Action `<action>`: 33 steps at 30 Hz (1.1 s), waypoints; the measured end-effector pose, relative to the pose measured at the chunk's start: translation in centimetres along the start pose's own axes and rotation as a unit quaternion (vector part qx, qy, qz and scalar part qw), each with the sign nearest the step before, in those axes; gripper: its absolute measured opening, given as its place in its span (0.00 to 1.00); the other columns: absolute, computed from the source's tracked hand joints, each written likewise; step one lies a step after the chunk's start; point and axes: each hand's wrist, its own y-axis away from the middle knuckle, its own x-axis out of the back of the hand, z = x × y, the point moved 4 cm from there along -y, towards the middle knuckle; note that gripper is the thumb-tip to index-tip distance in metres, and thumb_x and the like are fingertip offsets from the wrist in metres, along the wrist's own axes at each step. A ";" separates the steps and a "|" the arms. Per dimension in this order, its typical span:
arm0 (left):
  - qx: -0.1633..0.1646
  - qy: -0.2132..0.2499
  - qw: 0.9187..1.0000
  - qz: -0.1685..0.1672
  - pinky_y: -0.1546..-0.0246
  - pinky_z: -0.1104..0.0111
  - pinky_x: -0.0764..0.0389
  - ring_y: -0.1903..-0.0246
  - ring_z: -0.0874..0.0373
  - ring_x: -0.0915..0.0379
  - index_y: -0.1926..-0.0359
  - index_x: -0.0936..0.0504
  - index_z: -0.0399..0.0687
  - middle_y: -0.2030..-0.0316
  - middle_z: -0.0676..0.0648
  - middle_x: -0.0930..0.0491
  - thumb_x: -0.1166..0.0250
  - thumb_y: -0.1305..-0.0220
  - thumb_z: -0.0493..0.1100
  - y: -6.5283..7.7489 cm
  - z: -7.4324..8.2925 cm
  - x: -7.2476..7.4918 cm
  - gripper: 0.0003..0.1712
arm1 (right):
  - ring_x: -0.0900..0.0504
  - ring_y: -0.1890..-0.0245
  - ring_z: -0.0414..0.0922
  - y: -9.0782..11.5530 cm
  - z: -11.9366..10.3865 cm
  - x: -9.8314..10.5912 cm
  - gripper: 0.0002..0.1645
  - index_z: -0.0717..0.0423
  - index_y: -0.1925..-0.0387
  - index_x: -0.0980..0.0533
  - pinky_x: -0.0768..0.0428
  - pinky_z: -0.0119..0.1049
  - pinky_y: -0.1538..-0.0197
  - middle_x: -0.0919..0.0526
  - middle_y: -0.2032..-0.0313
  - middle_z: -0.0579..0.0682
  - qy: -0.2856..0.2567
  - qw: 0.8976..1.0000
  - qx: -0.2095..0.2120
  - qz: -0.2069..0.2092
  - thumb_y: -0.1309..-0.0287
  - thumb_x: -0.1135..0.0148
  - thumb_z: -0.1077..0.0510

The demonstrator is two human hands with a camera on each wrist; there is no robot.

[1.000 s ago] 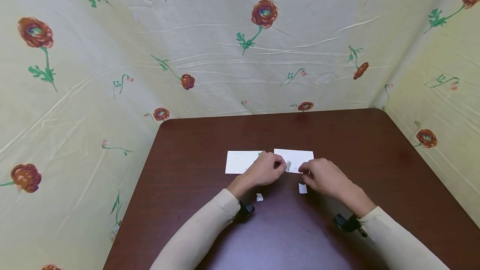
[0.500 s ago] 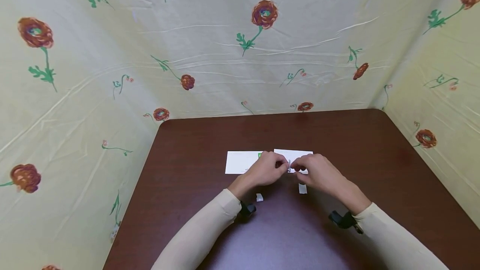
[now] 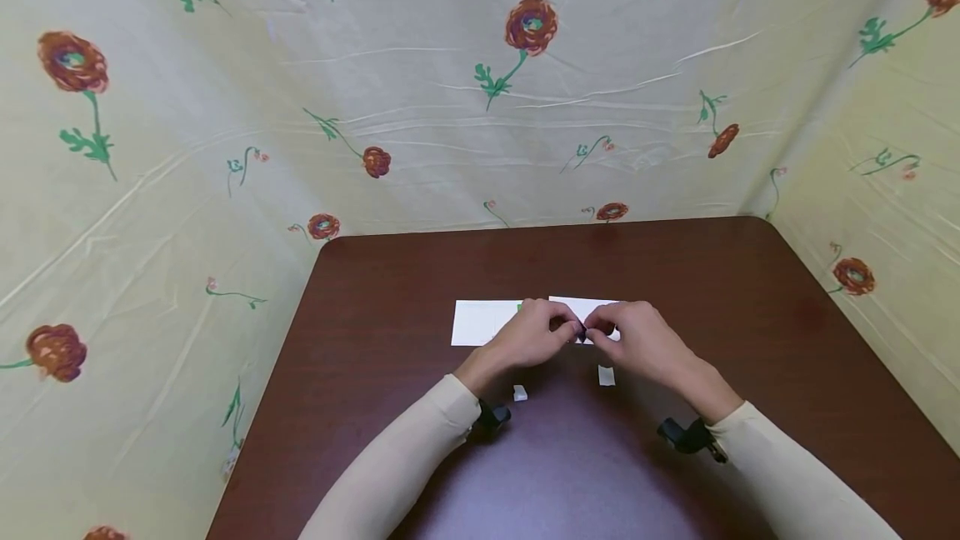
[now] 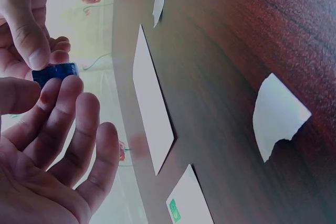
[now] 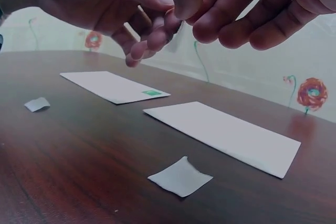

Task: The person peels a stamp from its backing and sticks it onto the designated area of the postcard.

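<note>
In the head view my left hand and right hand meet fingertip to fingertip above the right-hand envelope. Between them is a small dark blue stamp, clearest in the left wrist view. Thumb and fingers of each hand pinch it; the other left fingers are loosely bent. In the right wrist view the fingers mostly hide the stamp. To the left lies a second white envelope with a green stamp at its corner.
Two small scraps of white paper, a left one and a right one, lie on the dark brown table nearer to me. Flower-printed sheeting stands behind the table and along both sides.
My right hand has moved left to meet the left hand, and its thumb and fingers now pinch the stamp too. The stamp showed pale before and shows dark now. My left hand has hardly moved.
</note>
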 end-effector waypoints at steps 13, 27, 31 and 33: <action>0.013 0.023 0.998 0.064 0.72 0.75 0.23 0.74 0.67 0.24 0.61 0.13 0.52 0.73 0.57 0.16 0.34 0.33 0.46 -0.7 0.3 1.1 0.05 | 0.24 0.75 0.34 -0.2 0.6 1.5 0.03 0.50 0.65 0.15 0.24 0.30 0.71 0.17 0.74 0.38 -0.003 1.000 -0.017 -0.003 0.42 0.29 0.59; 0.006 0.034 0.997 0.075 0.68 0.75 0.22 0.70 0.65 0.22 0.62 0.14 0.53 0.72 0.60 0.18 0.35 0.31 0.47 -2.0 1.7 1.2 0.06 | 0.26 0.78 0.37 -0.4 1.6 3.0 0.04 0.49 0.64 0.16 0.26 0.31 0.74 0.16 0.74 0.40 -0.011 0.997 -0.067 0.035 0.39 0.31 0.55; 0.005 0.041 0.996 0.082 0.69 0.74 0.21 0.71 0.65 0.23 0.62 0.14 0.53 0.72 0.60 0.18 0.35 0.31 0.47 -2.7 2.2 1.2 0.06 | 0.24 0.76 0.39 -0.6 2.1 3.6 0.04 0.50 0.64 0.16 0.24 0.33 0.71 0.16 0.74 0.42 -0.014 0.995 -0.091 0.045 0.38 0.32 0.54; 0.005 0.040 0.996 0.082 0.70 0.74 0.22 0.72 0.65 0.23 0.62 0.14 0.53 0.72 0.60 0.18 0.36 0.30 0.47 -3.1 2.4 1.2 0.06 | 0.23 0.75 0.40 -0.7 2.3 3.9 0.05 0.50 0.65 0.16 0.24 0.35 0.70 0.15 0.73 0.42 -0.015 0.993 -0.101 0.052 0.38 0.33 0.54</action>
